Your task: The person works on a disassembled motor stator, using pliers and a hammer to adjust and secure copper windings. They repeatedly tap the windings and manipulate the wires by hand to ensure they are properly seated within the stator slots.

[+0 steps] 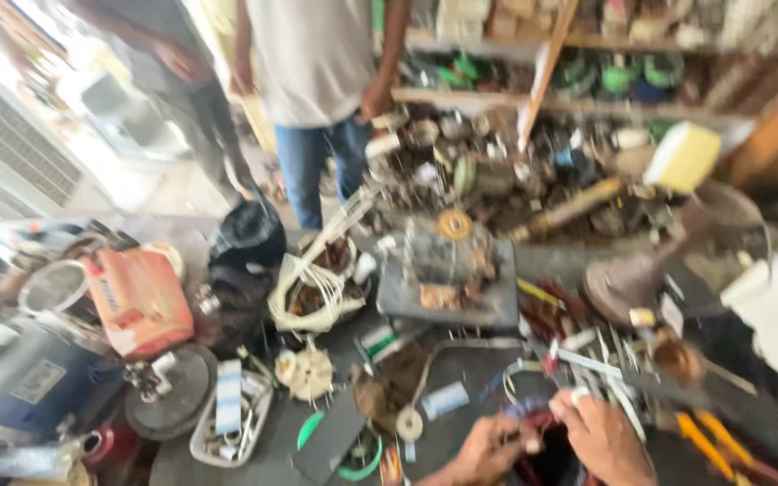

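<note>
The picture is blurred by motion. At the bottom edge my left hand [490,448] and my right hand [601,436] both rest on a dark round motor part [551,459] with reddish windings and several coloured wires. Fingers of both hands curl around its rim and wires. Whether they grip the wires or only touch them is unclear. The part sits on a cluttered dark workbench [461,360].
A motor on a grey slab [447,270], an orange canister [137,301], a blue motor [29,378], a tray of small parts [231,418], and orange-handled pliers [709,445] crowd the bench. Two people stand behind [317,81]. Shelves of parts [587,99] fill the back right.
</note>
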